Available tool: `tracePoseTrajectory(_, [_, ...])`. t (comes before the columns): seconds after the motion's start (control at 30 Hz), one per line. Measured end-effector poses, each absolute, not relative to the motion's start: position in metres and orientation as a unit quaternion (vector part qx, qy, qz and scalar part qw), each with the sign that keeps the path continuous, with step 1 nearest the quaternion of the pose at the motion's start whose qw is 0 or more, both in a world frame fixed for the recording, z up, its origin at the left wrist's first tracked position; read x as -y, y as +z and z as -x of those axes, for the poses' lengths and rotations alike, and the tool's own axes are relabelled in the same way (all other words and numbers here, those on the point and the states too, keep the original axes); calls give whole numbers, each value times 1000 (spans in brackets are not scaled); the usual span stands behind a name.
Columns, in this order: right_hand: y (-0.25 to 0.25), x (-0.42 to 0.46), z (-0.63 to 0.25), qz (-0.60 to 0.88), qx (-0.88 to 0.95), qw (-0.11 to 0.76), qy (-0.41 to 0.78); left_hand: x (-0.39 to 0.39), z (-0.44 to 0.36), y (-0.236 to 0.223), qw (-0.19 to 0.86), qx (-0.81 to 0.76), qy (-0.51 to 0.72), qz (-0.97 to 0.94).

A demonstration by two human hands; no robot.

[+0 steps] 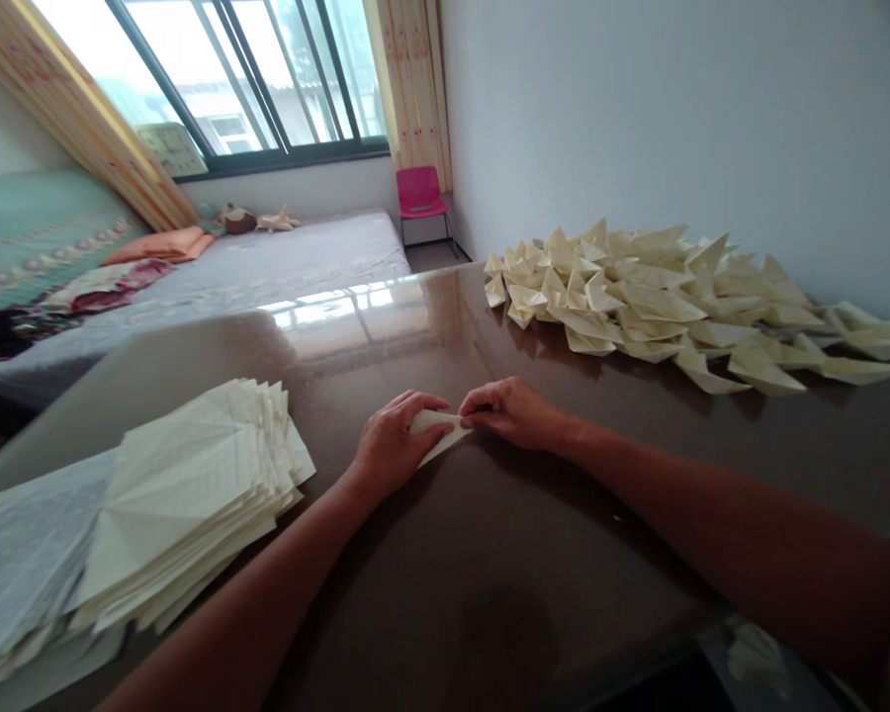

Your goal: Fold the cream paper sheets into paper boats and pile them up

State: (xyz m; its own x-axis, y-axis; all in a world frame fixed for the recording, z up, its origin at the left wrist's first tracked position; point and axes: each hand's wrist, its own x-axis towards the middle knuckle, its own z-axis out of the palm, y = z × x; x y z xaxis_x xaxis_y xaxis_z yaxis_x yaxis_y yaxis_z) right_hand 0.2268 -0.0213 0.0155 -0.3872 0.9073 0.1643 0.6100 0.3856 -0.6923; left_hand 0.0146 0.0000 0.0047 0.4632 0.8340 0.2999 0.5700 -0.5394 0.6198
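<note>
A small folded piece of cream paper (439,443) is held between my two hands, over the middle of the brown table. My left hand (399,435) grips its left part, thumb on the near face and fingers behind. At its right end, the fingertips of my right hand (510,413) pinch the paper. Part of the fold is hidden behind my fingers. To the left lies a thick stack of creased cream sheets (185,465). At the far right is a large heap of folded paper boats (660,297) with pointed ends.
The glossy brown table (430,583) reflects the window. Greyish sheets (30,544) lie beside the cream stack at the left edge. Beyond the table stand a bed (326,247) and a pink chair (420,193). A white wall (674,119) rises behind the heap.
</note>
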Motion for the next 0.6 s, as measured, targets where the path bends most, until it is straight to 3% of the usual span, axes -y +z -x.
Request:
tracePoseTrajectory(0.27, [20,26,-222,468,803,234,286,3,-15,12,284,-423,255,-822])
tracePoseTrajectory(0.43, [21,19,-234,545,759,263,242,-9,-11,1,280,-439,350,-779])
tracePoseTrajectory(0.6, [14,10,-245,576,704,298,291,-25,-3,-9,403,-476,394,-675])
